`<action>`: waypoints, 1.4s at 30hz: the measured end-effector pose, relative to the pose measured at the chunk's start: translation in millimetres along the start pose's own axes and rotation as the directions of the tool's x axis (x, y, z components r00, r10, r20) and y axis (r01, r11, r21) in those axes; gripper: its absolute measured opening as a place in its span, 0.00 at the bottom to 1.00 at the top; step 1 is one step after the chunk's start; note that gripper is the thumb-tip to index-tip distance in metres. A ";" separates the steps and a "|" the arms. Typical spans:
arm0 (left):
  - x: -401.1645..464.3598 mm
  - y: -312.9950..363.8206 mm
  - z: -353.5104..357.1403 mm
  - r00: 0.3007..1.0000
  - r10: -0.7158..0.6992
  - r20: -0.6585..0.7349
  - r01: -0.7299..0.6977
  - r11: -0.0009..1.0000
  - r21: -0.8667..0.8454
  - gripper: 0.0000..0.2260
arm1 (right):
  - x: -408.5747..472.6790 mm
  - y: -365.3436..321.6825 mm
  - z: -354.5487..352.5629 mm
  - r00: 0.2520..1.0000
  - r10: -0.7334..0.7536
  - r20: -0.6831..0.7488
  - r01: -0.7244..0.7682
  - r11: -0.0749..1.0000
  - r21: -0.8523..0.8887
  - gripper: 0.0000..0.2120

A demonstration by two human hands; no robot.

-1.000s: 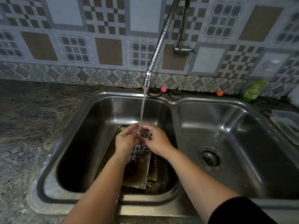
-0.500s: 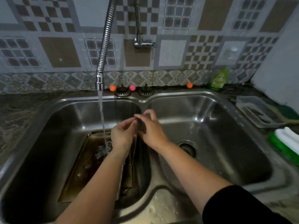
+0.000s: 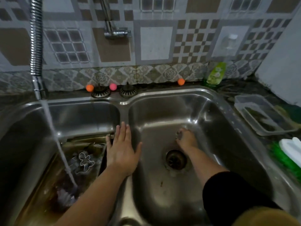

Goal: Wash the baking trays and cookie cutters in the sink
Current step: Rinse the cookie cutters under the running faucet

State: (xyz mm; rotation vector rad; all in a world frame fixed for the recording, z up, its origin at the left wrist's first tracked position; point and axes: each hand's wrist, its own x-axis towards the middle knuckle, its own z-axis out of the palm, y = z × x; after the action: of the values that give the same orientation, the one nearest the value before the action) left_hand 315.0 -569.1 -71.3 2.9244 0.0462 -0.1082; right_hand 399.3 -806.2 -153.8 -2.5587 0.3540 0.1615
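Brown baking trays (image 3: 48, 180) lie stacked in the left sink basin (image 3: 84, 115) under running water from the hose tap (image 3: 38, 85). A metal gingerbread-man cookie cutter (image 3: 86, 161) lies on the top tray with other cutters beside it. My left hand (image 3: 122, 149) hovers flat, fingers straight, over the divider between the basins. My right hand (image 3: 186, 139) is low in the right basin (image 3: 211, 144), just beyond the drain (image 3: 175, 159), its fingertips pinching a small metal cookie cutter (image 3: 179, 134) against the basin floor.
Two strainer plugs (image 3: 114, 92) and small orange and pink balls sit on the sink's back ledge. A green soap bottle (image 3: 215, 74) stands at the back right. A clear plastic container (image 3: 263, 115) and a green-and-white brush (image 3: 288, 154) lie on the right counter.
My hands parted from under the tap. The right hand carried a cutter across into the right basin and lowered it near the drain. The left hand let go and opened over the divider.
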 end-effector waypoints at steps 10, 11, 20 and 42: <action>1.9 -1.6 4.1 0.999 -0.018 -0.043 0.019 1.000 0.011 0.33 | 67.1 28.7 17.6 0.999 0.036 -0.039 -0.038 0.998 -0.057 0.23; 2.1 -1.9 4.4 0.999 -0.016 -0.044 0.017 1.000 0.005 0.33 | 64.0 27.7 14.4 0.999 0.038 -0.029 -0.040 0.997 -0.066 0.25; 4.9 -5.3 4.7 0.999 0.023 -0.026 -0.026 0.996 -0.086 0.33 | -19.2 -17.2 -1.6 0.994 -0.103 0.025 0.105 0.983 -0.150 0.19; -61.0 -183.9 -7.8 0.941 -0.139 0.310 0.245 0.909 -0.338 0.15 | -184.3 -232.5 105.1 0.734 -0.536 0.418 0.676 0.641 -0.364 0.23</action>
State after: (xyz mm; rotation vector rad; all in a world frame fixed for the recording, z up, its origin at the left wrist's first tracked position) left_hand 247.5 -389.2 -98.0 2.4901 0.2822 -0.4883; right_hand 284.0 -520.2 -91.1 -2.9329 -0.7859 0.3842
